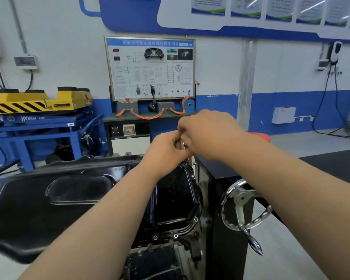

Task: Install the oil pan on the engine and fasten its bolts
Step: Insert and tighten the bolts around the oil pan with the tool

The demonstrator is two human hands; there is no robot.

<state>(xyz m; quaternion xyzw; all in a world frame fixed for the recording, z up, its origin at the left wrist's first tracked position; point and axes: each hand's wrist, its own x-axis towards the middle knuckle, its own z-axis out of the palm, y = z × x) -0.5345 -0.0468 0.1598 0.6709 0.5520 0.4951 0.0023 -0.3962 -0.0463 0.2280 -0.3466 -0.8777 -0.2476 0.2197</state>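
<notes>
The pan (73, 199) lies black and glossy on top of the engine (160, 261), and its flange sits on the block. Along the near edge, three bolts (175, 236) stand in their holes, so I judge that the pan is placed and the fastening step is in hand. Both hands meet above the far right corner of the pan. The left hand (166, 150) has its fingers curled, and they pinch a small shiny piece (183, 145), most likely one more bolt, though it is too small to be sure. The right hand (206, 134) comes over from the other side, and its fingers are bent down and closed on the same piece. Whether more bolts lie inside the left palm I cannot tell. The next move, I think, calls for carrying this piece down to a free hole at the far corner, holding it upright, and starting the thread by fingers, gently, so it does not go crooked. The handwheel (242, 199) of the stand is near the right forearm, but apart from it.
</notes>
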